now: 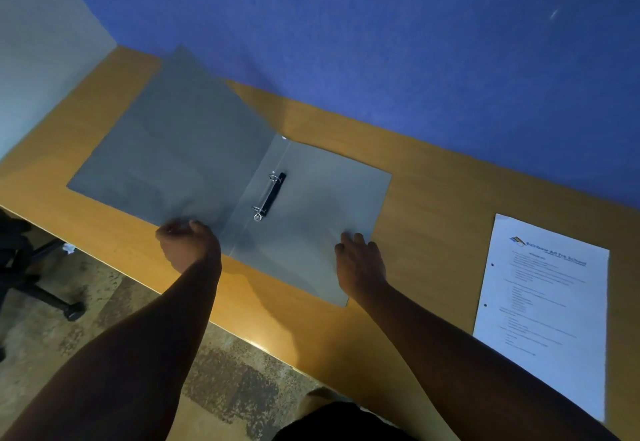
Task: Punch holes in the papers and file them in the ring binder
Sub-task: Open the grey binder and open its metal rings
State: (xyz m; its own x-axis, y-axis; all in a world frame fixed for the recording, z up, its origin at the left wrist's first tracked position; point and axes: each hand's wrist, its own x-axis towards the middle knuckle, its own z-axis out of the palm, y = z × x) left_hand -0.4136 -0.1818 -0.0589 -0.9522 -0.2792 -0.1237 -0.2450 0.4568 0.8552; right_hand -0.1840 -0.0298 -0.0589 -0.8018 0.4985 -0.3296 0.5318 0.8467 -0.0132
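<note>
A grey ring binder (194, 150) lies open on the wooden desk (433, 205), with its black two-ring mechanism (272, 195) in the middle near the spine. My left hand (188, 243) grips the near edge of the binder's left cover, fingers curled. My right hand (360, 260) rests flat on the near right corner of the right cover, fingers spread. A printed white paper (543, 305) with two punched holes along its left edge lies on the desk to the right, apart from the binder.
A blue wall (381, 42) runs along the back of the desk. The desk's front edge runs diagonally, with speckled floor (221, 381) below it. An office chair base (38, 288) stands on the floor at the left.
</note>
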